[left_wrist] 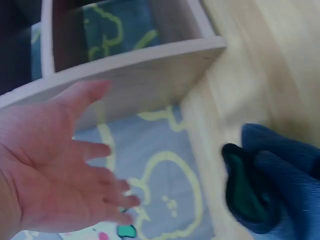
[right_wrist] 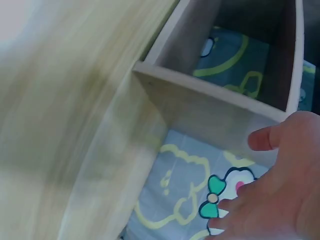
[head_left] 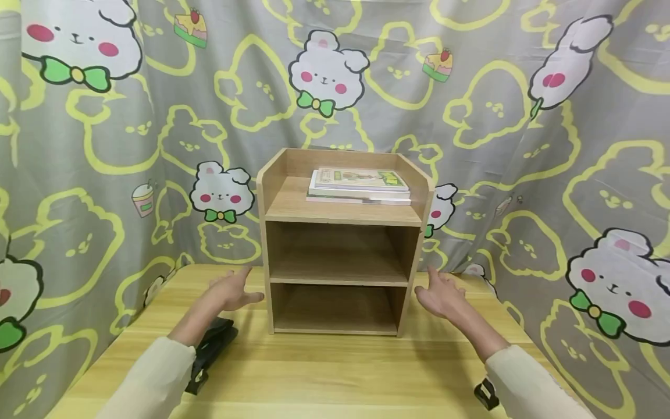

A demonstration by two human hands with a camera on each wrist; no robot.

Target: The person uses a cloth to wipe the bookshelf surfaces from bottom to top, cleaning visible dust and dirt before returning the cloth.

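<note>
A light wooden shelf unit (head_left: 339, 283) stands upright on the table, with two open compartments below a top tray. Several stacked books (head_left: 360, 185) lie flat on that top tray. To the unit's left, my left hand (head_left: 234, 293) reaches forward with fingers spread. The left wrist view shows its palm turned toward the side panel (left_wrist: 145, 82), apparently without contact. My right hand (head_left: 441, 294) is held out at the opposite side, thumb toward the unit. In the right wrist view its thumb is close to the side panel (right_wrist: 200, 112); whether they touch, I cannot tell. Neither hand holds anything.
A dark folded cloth-like item (head_left: 217, 343) lies on the table (head_left: 324, 372) beneath my left forearm. By my right sleeve is a small black item (head_left: 486, 393), partly hidden. Patterned curtains (head_left: 361, 131) hang behind and along both sides of the table.
</note>
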